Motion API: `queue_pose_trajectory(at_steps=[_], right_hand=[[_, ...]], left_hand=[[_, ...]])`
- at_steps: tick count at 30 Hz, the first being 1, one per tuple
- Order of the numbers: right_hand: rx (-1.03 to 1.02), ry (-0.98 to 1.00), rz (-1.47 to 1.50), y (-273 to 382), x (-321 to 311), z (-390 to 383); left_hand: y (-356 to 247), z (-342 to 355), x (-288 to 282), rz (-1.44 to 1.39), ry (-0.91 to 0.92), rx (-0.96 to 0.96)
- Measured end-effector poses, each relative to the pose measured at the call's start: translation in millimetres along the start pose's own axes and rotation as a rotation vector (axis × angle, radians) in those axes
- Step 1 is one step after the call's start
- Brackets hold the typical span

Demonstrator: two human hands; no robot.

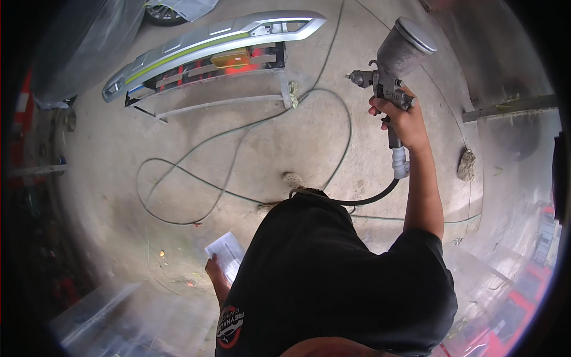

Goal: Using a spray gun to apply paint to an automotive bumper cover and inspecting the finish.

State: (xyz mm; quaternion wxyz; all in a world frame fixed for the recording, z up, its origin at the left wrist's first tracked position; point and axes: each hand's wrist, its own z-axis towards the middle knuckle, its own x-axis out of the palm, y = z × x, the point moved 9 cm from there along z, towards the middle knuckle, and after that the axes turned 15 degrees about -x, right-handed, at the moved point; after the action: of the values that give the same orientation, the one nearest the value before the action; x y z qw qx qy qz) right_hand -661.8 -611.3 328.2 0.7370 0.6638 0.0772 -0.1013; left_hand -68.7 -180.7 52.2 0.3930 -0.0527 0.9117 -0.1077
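Evidently, the right hand is grasping a spray gun by its handle, fingers wrapping round the grip, though I cannot tell whether the trigger is being squeezed. Raised out to the front right, the gun is carrying a grey metal cup on top, its nozzle is pointing left, and a black hose is curving from the foot of its handle toward the body. Low on the other side, the left hand is pinching a white sheet of paper at its left edge. Ahead, well apart from the gun and to its left, a silver bumper with a yellow-green stripe is resting across a low stand splashed with red, and a yellowish box is sitting just beneath it. Between the bumper and the body, a thin green hose is looping over the grey floor. Farther off at the upper left, a car wheel is showing, partly covered by sheeting. The person is wearing a black shirt, and one speckled shoe is peeking out beyond it.
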Motion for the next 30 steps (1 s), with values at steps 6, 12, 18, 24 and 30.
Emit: queue_pose_trajectory(at_steps=[6, 12, 18, 24, 30], right_hand=[[-0.002, -0.255, -0.099, -11.0, -41.5, -0.7], [-0.06, -0.275, -0.061, -4.6, -46.0, 10.6], [-0.124, -0.215, -0.068, 27.8, -23.0, 48.3], [-0.15, -0.1, -0.104, 42.0, 26.8, 95.8], [-0.13, 0.066, -0.056, 66.4, 105.3, 93.0]], left_hand=[[-7.9, -12.7, 0.2, 0.018, -0.028, -0.05], [33.5, 7.3, 16.2, 0.126, -0.021, 0.025], [23.7, -11.3, 14.6, 0.143, -0.061, 0.073], [57.5, -1.4, 22.0, -0.081, -0.025, -0.065], [62.6, 24.3, 25.5, -0.098, 0.042, -0.194]])
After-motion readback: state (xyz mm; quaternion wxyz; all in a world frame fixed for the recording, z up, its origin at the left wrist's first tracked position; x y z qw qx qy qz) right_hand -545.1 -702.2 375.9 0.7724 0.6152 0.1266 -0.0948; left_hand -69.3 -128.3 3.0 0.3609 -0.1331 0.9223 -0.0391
